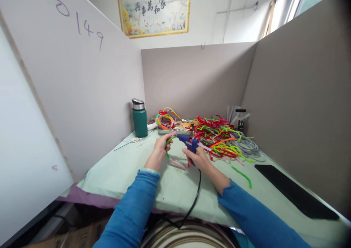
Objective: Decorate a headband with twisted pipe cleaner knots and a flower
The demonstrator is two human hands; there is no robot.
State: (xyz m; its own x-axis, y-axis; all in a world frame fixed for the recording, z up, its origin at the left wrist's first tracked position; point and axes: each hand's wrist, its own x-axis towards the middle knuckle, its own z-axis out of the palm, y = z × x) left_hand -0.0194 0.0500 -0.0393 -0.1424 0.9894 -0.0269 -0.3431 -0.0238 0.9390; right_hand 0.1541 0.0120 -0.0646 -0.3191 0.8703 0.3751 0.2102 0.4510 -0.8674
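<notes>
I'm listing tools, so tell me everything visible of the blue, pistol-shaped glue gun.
The blue, pistol-shaped glue gun looks plastic. The right hand holds its handle, partly hiding it, above the pale green-covered table. Its nozzle points left, towards the fuzzy green-and-pink stem in the left hand; whether they touch is unclear. A whitish, rod-shaped glue stick juts from its back, and a thin black cable runs down from the handle over the table's near edge.

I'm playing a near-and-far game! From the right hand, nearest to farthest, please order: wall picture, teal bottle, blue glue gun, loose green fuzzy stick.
From the right hand, in the head view:
1. Blue glue gun: held in it.
2. Loose green fuzzy stick: to its right.
3. Teal bottle: farther back, left.
4. Wall picture: high up, behind everything.
</notes>
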